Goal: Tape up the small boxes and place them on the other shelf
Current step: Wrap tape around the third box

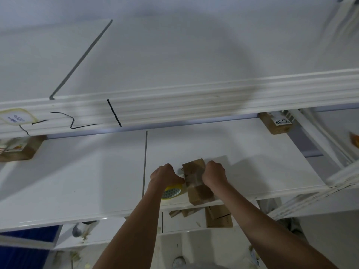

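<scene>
Lying near the front edge of the white shelf [77, 177], the small brown cardboard box [196, 181] is showing a glossy strip of clear tape across its top. The left hand [166, 176] is curling round a yellow-cored tape roll [172, 191] just left of the box; the right hand [213, 174] is gripping the box's right side with fingers bent. Another box [275, 123] with a white label is sitting far behind the small box to its right, and a third [18, 150] well off to its left. Below it, flattened cardboard [218, 215] is lying on a lower shelf.
</scene>
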